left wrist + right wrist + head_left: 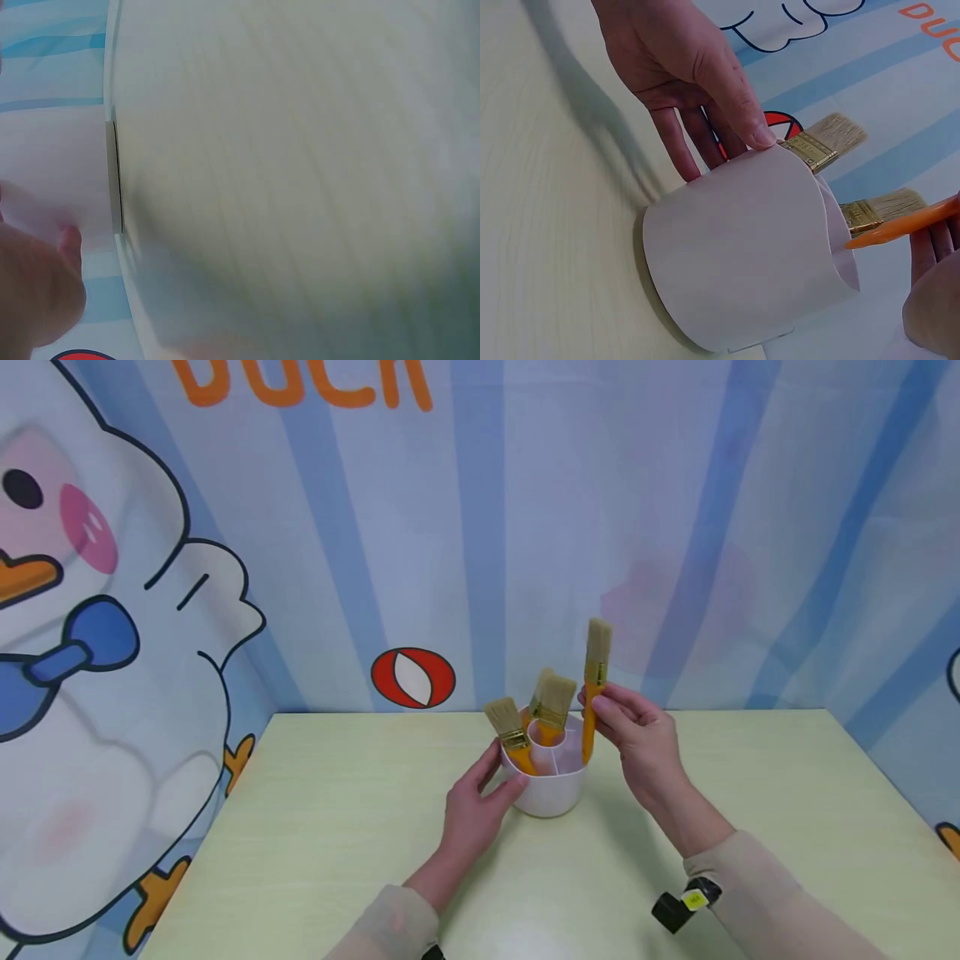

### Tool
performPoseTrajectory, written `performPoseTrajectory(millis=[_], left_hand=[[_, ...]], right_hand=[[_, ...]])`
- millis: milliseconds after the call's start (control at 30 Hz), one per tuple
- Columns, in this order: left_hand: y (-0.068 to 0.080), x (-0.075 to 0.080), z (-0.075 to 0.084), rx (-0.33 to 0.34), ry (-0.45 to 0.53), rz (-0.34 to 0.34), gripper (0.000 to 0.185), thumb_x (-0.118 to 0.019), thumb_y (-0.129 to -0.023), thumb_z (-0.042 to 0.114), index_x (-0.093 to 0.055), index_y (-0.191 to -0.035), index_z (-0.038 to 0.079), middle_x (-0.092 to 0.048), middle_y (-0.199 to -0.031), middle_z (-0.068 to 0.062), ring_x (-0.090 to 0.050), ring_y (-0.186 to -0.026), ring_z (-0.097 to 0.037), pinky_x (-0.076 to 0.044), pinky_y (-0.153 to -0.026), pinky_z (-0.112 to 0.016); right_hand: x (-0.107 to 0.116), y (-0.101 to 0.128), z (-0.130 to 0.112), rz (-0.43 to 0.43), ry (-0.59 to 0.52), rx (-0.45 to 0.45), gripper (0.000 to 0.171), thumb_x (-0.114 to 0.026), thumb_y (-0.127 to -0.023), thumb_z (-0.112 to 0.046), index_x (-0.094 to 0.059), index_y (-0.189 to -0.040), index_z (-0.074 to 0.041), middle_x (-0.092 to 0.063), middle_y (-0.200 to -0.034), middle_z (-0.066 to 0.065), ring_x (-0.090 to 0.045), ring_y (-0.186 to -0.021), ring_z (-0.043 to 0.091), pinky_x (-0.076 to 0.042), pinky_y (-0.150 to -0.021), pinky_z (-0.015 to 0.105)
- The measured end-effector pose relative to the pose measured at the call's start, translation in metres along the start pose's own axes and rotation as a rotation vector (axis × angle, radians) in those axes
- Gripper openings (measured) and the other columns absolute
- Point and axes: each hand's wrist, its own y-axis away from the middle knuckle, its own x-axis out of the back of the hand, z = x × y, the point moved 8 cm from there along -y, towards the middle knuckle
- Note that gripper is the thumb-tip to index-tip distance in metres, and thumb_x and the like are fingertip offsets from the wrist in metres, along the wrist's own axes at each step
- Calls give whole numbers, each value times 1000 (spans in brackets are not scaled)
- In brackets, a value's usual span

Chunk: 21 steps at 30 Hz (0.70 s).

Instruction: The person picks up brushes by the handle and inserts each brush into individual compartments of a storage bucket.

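Note:
A white, round brush holder (550, 795) with inner compartments stands on the table. Its left side is gripped by my left hand (477, 810); in the right wrist view the thumb (742, 112) lies at the rim. My right hand (637, 727) pinches a paintbrush (592, 714) by its orange handle, bristles up. The handle's lower end is at the holder's right rim, and the right wrist view shows its tip (862, 241) by the opening. One paintbrush (510, 731) leans left in the holder. Another paintbrush (553, 702) stands near the central tube, with one more partly hidden behind it.
The pale wooden table (337, 827) reaches back to a blue striped backdrop (540, 527) printed with a duck. A black device with a yellow label (686, 902) is strapped to my right wrist.

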Motion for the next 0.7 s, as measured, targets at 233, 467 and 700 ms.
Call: performPoseTrajectory(millis=[233,467,700], left_hand=[[-1,0,-1,-5,17,-3,70,-76,-102,37,-45,-164,23,-47,-166,4,-45,-153,-28,-53,-111,-42],[0,-1,-1,-12,15,-3,70,-76,-102,36,-46,-164,23,-47,-166,3,-45,-153,-29,-54,-110,-42],[0,0,1,-16,5,-3,70,-75,-102,36,-45,-164,22,-47,-166,3,-45,-153,-28,-53,-111,-42]], right_hand=[[2,-3,9,59,-20,-20,25,-67,-103,-3,-82,-104,-23,-82,-103,-5,-79,-104,13,-61,-98,28],[11,-2,21,126,27,-89,19,-72,-102,-13,-78,-119,-16,-82,-108,-5,-77,-110,14,-59,-101,27],[16,2,33,135,28,-103,19,-72,-102,-11,-77,-120,-14,-82,-108,-5,-77,-108,12,-59,-101,28]])
